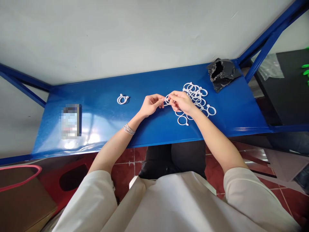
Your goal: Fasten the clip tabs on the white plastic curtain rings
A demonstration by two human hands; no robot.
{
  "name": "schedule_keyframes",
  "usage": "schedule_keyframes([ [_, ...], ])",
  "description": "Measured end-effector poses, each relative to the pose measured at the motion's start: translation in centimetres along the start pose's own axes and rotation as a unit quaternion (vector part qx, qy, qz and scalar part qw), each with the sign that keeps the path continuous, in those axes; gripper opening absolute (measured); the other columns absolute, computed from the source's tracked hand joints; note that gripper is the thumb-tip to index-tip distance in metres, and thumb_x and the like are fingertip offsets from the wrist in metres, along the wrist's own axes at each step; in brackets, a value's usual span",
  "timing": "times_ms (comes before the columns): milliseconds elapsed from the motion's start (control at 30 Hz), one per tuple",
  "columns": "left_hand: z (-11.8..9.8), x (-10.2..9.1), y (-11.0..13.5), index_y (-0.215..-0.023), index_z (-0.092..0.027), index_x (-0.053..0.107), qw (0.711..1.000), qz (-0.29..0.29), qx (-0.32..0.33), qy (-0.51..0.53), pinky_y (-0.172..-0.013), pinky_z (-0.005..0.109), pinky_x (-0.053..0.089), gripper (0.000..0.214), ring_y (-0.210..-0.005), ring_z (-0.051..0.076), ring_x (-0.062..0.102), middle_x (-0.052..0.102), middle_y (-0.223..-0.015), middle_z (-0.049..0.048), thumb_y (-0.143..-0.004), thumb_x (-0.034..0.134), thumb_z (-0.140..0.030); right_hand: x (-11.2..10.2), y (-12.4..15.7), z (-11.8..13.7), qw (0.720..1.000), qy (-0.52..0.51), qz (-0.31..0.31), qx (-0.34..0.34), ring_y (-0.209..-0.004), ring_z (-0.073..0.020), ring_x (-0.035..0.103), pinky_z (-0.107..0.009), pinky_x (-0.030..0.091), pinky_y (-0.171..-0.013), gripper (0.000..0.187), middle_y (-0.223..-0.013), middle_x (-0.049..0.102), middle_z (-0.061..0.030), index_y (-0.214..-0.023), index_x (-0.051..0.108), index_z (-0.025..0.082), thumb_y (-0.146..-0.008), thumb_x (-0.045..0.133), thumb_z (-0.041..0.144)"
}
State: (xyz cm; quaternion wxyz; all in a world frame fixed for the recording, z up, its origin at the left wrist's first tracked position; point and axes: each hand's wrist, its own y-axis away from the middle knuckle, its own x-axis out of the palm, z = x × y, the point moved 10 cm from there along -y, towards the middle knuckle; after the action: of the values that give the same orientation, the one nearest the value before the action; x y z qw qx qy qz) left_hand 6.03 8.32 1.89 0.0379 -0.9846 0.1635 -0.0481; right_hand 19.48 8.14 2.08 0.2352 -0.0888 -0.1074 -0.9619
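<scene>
My left hand (151, 105) and my right hand (181, 101) meet above a blue metal shelf (135, 129), their fingertips pinching a small white plastic ring (166, 100) between them. Much of that ring is hidden by my fingers. Just right of my right hand lies a loose heap of white plastic split rings (196, 98), partly under my right palm and wrist. To the left of my left hand rests a small linked pair of the same rings (122, 99). A silver bangle stack (129, 129) circles my left wrist.
A pixelated phone or card (71, 121) lies at the shelf's left end. A crumpled black plastic bag (220, 74) sits at the back right. Blue frame struts (264, 48) and a white wall surround the shelf. Below lie red floor tiles (126, 154) and a cardboard box (21, 196).
</scene>
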Motion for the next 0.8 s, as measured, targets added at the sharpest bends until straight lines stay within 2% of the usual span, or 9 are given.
schedule_keyframes([
  [133, 0.3, -0.1, 0.0, -0.092, -0.014, 0.081, 1.000, 0.007, -0.014, 0.015, -0.062, 0.026, 0.055, 0.057, -0.059, 0.012, 0.068, 0.075, -0.067, 0.0045, -0.085, 0.095, -0.069, -0.1, 0.1, -0.5, 0.999, 0.003, -0.028, 0.040, -0.039, -0.0107, 0.050, -0.021, 0.036, -0.035, 0.031, -0.058, 0.061, 0.0064, -0.097, 0.055, 0.025, -0.105, 0.080, 0.042],
  [233, 0.5, 0.0, 0.0, -0.104, -0.014, 0.086, 0.998, 0.022, -0.037, 0.047, -0.062, 0.027, 0.055, 0.056, -0.060, 0.014, 0.069, 0.074, -0.068, 0.0033, -0.085, 0.096, -0.065, -0.6, 0.3, -0.2, 0.997, 0.000, -0.060, 0.051, -0.039, -0.0110, 0.052, -0.020, 0.038, -0.035, 0.023, -0.060, 0.065, 0.0056, -0.101, 0.054, 0.025, -0.108, 0.074, 0.034],
  [367, 0.3, 0.0, 0.0, -0.121, -0.020, 0.088, 0.992, 0.025, -0.044, 0.118, -0.067, 0.029, 0.061, 0.057, -0.064, 0.015, 0.072, 0.070, -0.068, -0.0012, -0.080, 0.103, -0.056, -0.9, 0.5, -0.3, 0.993, -0.006, -0.081, 0.086, -0.035, -0.0118, 0.052, -0.020, 0.035, -0.031, 0.014, -0.061, 0.067, 0.0033, -0.100, 0.056, 0.024, -0.108, 0.067, 0.025],
  [533, 0.6, 0.1, 0.0, -0.102, -0.018, 0.087, 0.986, 0.037, -0.054, 0.154, -0.073, 0.032, 0.068, 0.049, -0.068, 0.017, 0.077, 0.072, -0.071, 0.0008, -0.079, 0.103, -0.058, -1.3, 0.8, -0.7, 0.984, 0.022, -0.121, 0.128, -0.033, -0.0099, 0.056, -0.023, 0.033, -0.028, 0.017, -0.076, 0.073, -0.0025, -0.090, 0.062, 0.019, -0.105, 0.060, 0.011],
  [633, 0.8, 0.0, 0.0, -0.104, -0.019, 0.084, 0.984, 0.036, -0.060, 0.163, -0.079, 0.035, 0.072, 0.053, -0.071, 0.017, 0.079, 0.076, -0.077, 0.0009, -0.077, 0.104, -0.060, -1.5, 0.7, -0.7, 0.983, 0.063, -0.123, 0.118, -0.035, -0.0092, 0.058, -0.023, 0.034, -0.028, 0.013, -0.086, 0.076, -0.0050, -0.091, 0.066, 0.017, -0.103, 0.065, 0.012],
  [700, 0.8, 0.2, 0.1, -0.105, -0.019, 0.082, 0.983, 0.041, -0.066, 0.168, -0.084, 0.038, 0.074, 0.054, -0.072, 0.017, 0.080, 0.077, -0.078, 0.0007, -0.077, 0.104, -0.060, -1.6, 0.6, -0.6, 0.984, 0.096, -0.112, 0.095, -0.035, -0.0086, 0.057, -0.024, 0.031, -0.027, 0.007, -0.088, 0.078, -0.0057, -0.100, 0.071, 0.017, -0.106, 0.068, 0.020],
  [800, 0.6, 0.3, 0.2, -0.103, -0.019, 0.082, 0.982, 0.043, -0.069, 0.169, -0.087, 0.040, 0.076, 0.052, -0.074, 0.016, 0.079, 0.076, -0.077, 0.0003, -0.077, 0.104, -0.058, -1.5, 0.6, 0.5, 0.985, 0.145, -0.091, 0.028, -0.038, -0.0078, 0.055, -0.025, 0.029, -0.029, 0.025, -0.097, 0.081, -0.0081, -0.112, 0.077, 0.018, -0.108, 0.073, 0.042],
])
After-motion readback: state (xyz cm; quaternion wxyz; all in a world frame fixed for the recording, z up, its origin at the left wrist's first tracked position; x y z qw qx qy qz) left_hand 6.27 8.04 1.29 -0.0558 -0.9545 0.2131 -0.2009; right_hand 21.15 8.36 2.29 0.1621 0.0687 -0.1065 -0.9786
